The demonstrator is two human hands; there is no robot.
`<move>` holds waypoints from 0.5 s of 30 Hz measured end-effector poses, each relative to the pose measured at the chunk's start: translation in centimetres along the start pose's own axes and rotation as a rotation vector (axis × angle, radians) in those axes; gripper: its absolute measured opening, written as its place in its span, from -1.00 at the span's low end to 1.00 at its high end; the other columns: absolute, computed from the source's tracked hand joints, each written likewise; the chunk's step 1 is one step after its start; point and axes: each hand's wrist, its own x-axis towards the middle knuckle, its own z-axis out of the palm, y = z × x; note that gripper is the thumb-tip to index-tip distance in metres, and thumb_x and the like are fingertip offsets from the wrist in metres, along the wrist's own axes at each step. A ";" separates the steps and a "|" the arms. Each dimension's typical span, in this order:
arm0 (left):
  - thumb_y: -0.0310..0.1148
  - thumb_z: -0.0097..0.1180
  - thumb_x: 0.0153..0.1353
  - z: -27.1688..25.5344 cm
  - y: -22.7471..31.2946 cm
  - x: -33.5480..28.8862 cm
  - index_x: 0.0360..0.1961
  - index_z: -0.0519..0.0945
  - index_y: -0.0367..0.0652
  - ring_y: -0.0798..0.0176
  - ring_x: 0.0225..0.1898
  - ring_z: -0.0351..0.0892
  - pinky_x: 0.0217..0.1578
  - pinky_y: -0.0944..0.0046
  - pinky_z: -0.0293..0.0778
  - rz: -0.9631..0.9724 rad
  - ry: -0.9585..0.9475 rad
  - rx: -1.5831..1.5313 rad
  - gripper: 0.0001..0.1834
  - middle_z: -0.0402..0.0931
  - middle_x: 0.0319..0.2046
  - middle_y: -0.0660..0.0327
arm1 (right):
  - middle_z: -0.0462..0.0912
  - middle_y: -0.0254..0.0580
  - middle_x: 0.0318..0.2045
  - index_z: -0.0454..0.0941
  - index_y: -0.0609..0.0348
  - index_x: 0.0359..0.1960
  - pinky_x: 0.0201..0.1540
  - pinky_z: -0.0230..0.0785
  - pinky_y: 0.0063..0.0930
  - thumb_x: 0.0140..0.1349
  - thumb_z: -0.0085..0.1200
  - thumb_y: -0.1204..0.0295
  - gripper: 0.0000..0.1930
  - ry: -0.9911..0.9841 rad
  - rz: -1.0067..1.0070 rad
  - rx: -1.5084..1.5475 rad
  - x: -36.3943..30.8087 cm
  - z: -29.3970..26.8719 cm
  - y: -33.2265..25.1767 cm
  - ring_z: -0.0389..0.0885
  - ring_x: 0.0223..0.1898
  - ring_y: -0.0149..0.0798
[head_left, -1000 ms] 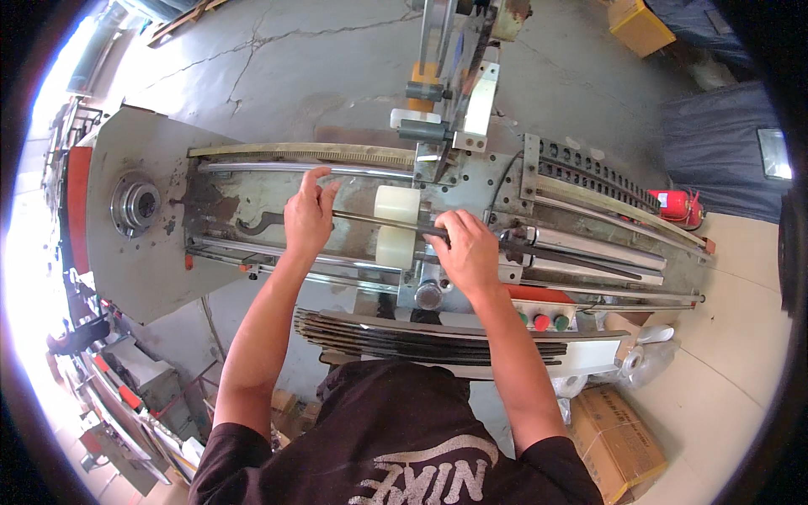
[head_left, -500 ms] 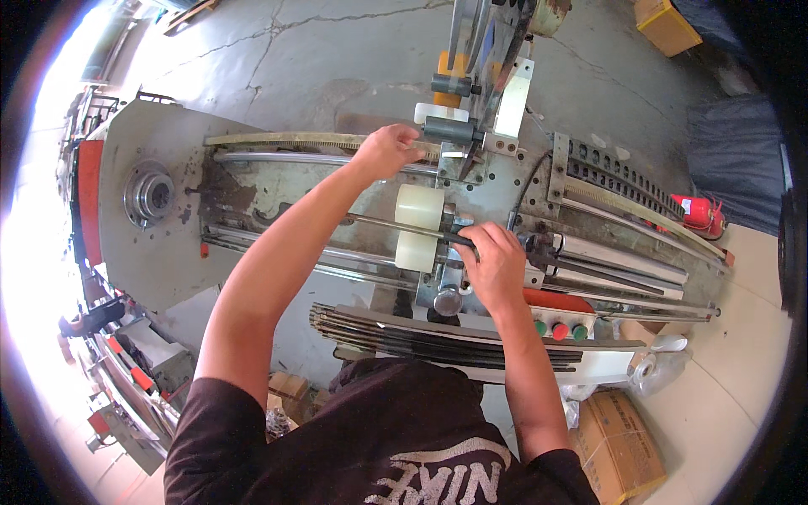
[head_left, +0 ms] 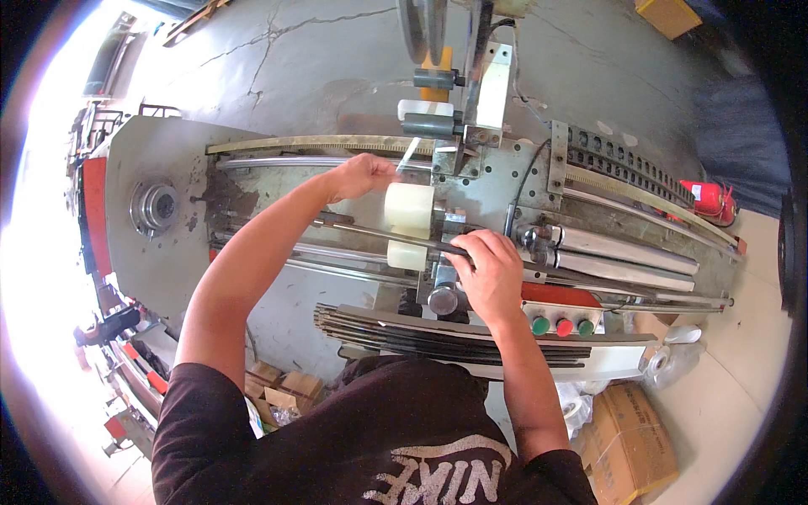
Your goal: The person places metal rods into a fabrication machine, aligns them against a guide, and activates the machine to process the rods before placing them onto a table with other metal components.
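Two bare hands are at work on a long grey metal machine (head_left: 160, 143), seen from the head camera looking down. The left hand (head_left: 360, 175) reaches in beside the upper cream roller (head_left: 409, 205), its fingers curled near a thin pale strip (head_left: 410, 154) that runs up toward the mounted head above; whether the fingertips actually pinch that strip I cannot tell. The right hand (head_left: 490, 271) is closed around the end of a dark rod (head_left: 379, 233) that passes between the upper roller and the lower cream roller (head_left: 406, 255), knuckles up, fingers wrapped.

Beneath the right wrist sit three push buttons (head_left: 562, 326), green, red, green, on a red panel. A cardboard box (head_left: 631, 442) lies on the floor at lower right.

My worry is the closeness: a sleeve or forearm brushing those buttons could start the rollers with fingers just beside them. The rod could also slip from the grip and jam between the rollers.
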 end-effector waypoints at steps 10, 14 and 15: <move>-0.20 0.26 0.48 0.7 2.1 -7.2 -0.20 0.73 -0.16 0.46 -0.34 0.63 -0.32 0.38 0.58 -0.271 -0.004 -0.174 -0.77 0.71 -0.34 0.31 | 0.75 -0.21 -0.19 0.75 0.08 -0.05 -0.15 0.63 -0.23 0.11 0.43 0.49 -0.67 0.063 -0.166 -0.034 -0.5 -1.1 0.6 0.73 -0.18 -0.10; -0.26 0.25 0.48 1.3 -0.3 -6.7 -0.19 0.72 -0.18 0.43 -0.41 0.59 -0.47 0.44 0.47 -0.082 -0.037 -0.103 -0.80 0.66 -0.36 0.27 | 0.71 -0.27 -0.25 0.74 0.05 0.07 -0.25 0.67 -0.31 0.27 0.27 0.47 -0.68 -0.036 -0.204 -0.008 -0.7 -2.5 0.1 0.72 -0.27 -0.18; -0.26 0.27 0.48 1.8 1.5 -6.9 -0.20 0.71 -0.21 0.45 -0.41 0.54 -0.45 0.43 0.48 -0.112 -0.018 -0.105 -0.79 0.62 -0.39 0.29 | 0.68 -0.25 -0.22 0.71 0.07 0.11 -0.25 0.67 -0.31 0.26 0.26 0.48 -0.65 -0.066 -0.241 0.007 -1.3 -2.3 0.4 0.71 -0.26 -0.18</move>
